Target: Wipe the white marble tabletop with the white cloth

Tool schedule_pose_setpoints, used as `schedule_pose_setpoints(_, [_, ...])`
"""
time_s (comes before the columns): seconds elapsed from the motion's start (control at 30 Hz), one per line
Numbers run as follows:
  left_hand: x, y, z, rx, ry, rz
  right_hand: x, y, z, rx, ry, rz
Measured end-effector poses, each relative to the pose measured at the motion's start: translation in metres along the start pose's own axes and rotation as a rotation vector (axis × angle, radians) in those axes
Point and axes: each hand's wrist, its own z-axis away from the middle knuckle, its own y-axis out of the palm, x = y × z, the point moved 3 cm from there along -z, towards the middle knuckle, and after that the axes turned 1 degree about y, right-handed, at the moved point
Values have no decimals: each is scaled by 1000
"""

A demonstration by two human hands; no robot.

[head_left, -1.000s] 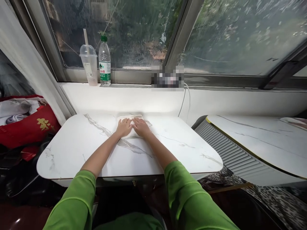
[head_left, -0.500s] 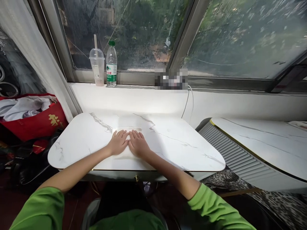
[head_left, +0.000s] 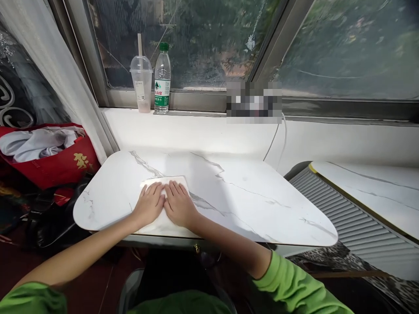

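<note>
Over the last second you have drawn the cloth [head_left: 163, 224] from the far side of the table [head_left: 248, 198] toward yourself and a little leftward, so it now lies at about 8 o'clock from the tabletop's middle, its near end at or almost at the front edge. That seems to bring this pull close to its limit, with little tabletop left on your side. Your left hand [head_left: 149, 205] and right hand [head_left: 179, 205] are both open and flat, palms down on the cloth, fingers straight and held together; neither curls round it, so you appear to hold it by pressure alone. The hands meet or nearly meet at the thumbs, left fingers aimed at about 1 o'clock, right at about 11. The cloth lies flat, its far end facing 12 o'clock and that edge running roughly from 9 to 3. Its long axis looks to run 12 to 6, but your hands cover much of it and it is nearly square, so take that as a guess. The bottle [head_left: 162, 80] and cup [head_left: 141, 83] stand beyond, toward 11 o'clock.
</note>
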Motion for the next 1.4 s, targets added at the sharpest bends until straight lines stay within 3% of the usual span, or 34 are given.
schedule_pose_setpoints(0.33, [65,-5,-93,-73,-45,-42,-25,19,-99,61,43,5])
schedule_pose_setpoints(0.5, [93,-9,-141,-27,-42,-68,-40,36,-145,37,71,10])
schedule_pose_setpoints(0.8, [117,-8,-193,-13,-73,-93,-66,55,-194,-15,109,-64])
schedule_pose_setpoints(1.13, [117,-6,-196,73,-19,-127,-70,58,-195,-55,111,-117])
schedule_pose_setpoints(1.27, [109,-8,-176,75,-15,-120,-61,55,-179,-62,119,-131])
schedule_pose_setpoints(1.4, [96,-12,-138,78,6,-130,-40,45,-149,-73,124,-142])
